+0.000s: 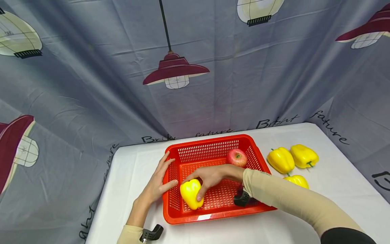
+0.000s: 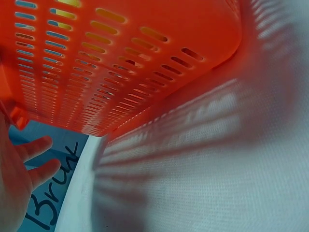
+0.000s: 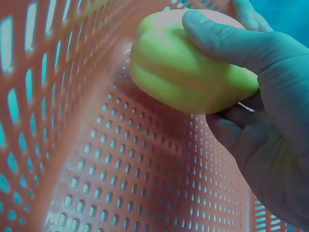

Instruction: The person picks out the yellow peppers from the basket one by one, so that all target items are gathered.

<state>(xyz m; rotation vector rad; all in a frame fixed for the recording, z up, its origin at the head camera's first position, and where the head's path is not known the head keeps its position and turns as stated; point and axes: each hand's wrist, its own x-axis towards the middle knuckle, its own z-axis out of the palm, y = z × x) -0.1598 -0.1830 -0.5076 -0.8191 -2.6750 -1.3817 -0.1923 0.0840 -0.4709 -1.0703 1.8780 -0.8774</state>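
Note:
My right hand (image 1: 211, 177) reaches into a red plastic basket (image 1: 210, 216) and grips a yellow bell pepper (image 1: 189, 196) near the basket's left front corner. The right wrist view shows the thumb lying across the pepper (image 3: 169, 63), with fingers curled beneath it. Against the basket's left rim rests my left hand (image 1: 156, 183), fingers spread and mostly straight, thumb over the edge. Its fingers (image 2: 41, 171) also look extended beside the basket wall (image 2: 111, 72) in the left wrist view. A red apple (image 1: 237, 157) sits in the basket's back right part.
Right of the basket, three more yellow bell peppers lie on the white tabletop (image 1: 329, 183): an upright-looking one (image 1: 281, 160), one on its side (image 1: 304, 156), and one partly hidden by my right sleeve (image 1: 297, 181). A grey printed curtain (image 1: 231, 95) hangs behind the table.

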